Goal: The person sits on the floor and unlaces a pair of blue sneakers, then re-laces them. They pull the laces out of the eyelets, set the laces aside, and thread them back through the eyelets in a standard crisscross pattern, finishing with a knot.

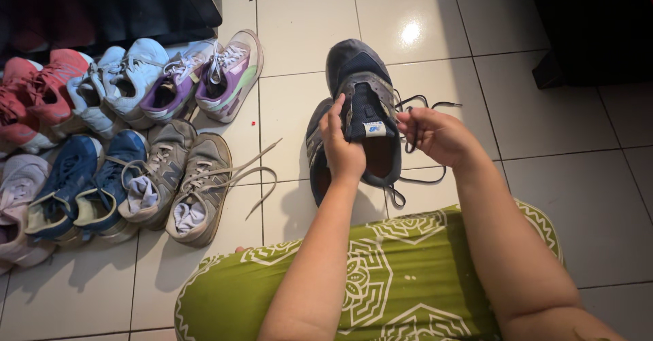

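1. Lacing is under way at frame centre: a navy sneaker (360, 103) is steadied on the tiled floor (299, 35), its side pinched by the left hand (342, 147).
2. A dark lace (415, 137) is pinched in the right hand (435, 135).
3. Risk: loose lace ends could be pulled out of an eyelet or tangled if tugged unevenly.
4. A small white rectangular label (374, 129) is seen on the tongue.
5. Paired sneakers (122, 130) are ranged at left.

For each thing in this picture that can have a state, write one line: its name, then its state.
Dark blue sneaker: lifted off the tiles, tongue pulled up, lace loose.
Left hand: gripping the sneaker's side.
Right hand: pinching the dark lace.
Grey sneakers: on the floor, untied, socks stuffed inside.
Purple sneakers: on the floor, laced.
Blue sneakers: on the floor, side by side.
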